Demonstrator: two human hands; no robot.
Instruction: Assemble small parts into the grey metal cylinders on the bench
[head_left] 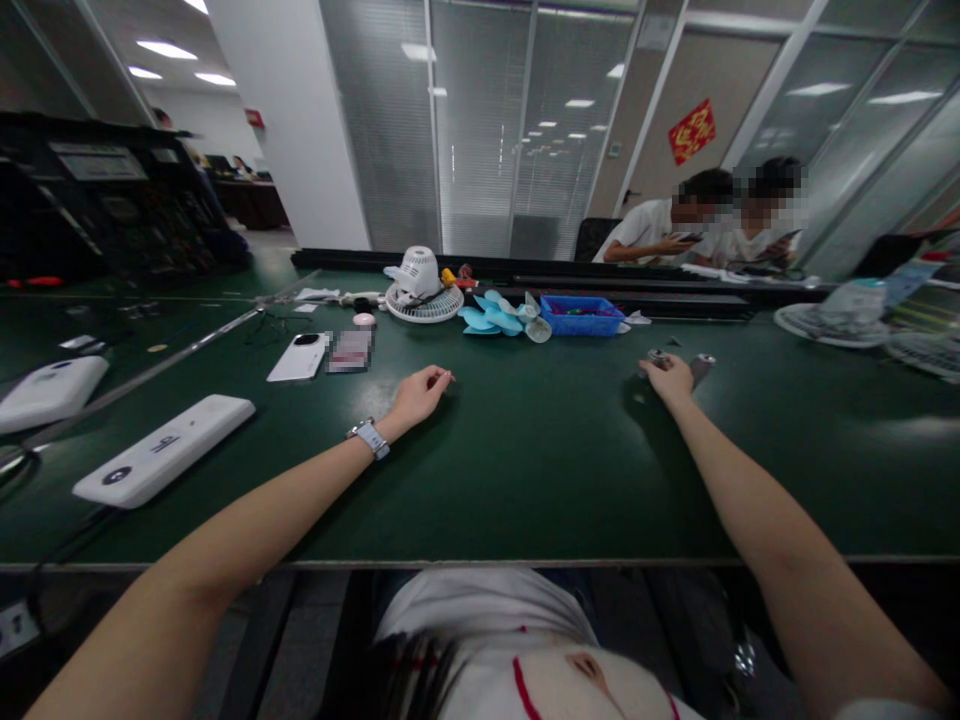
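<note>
Over the middle of the green table (510, 470), my left hand (420, 397) is closed, its thumb and fingers drawn together. Whether something small sits between those fingertips I cannot make out. A watch (370, 438) is on the left wrist. Farther right, my right hand (673, 380) is closed on a small round grey metal part (659, 357), held near the tabletop. Just beyond that hand shows a grey cylindrical piece (703, 366), partly hidden by the hand; I cannot tell if it is touched.
A white fan body (418, 270), light-blue fan blades (495, 316) and a blue bin (581, 318) stand at the back. On the left lie a white phone (297, 358), a long white device (166, 450) and cables. Two people (660, 228) sit beyond the table.
</note>
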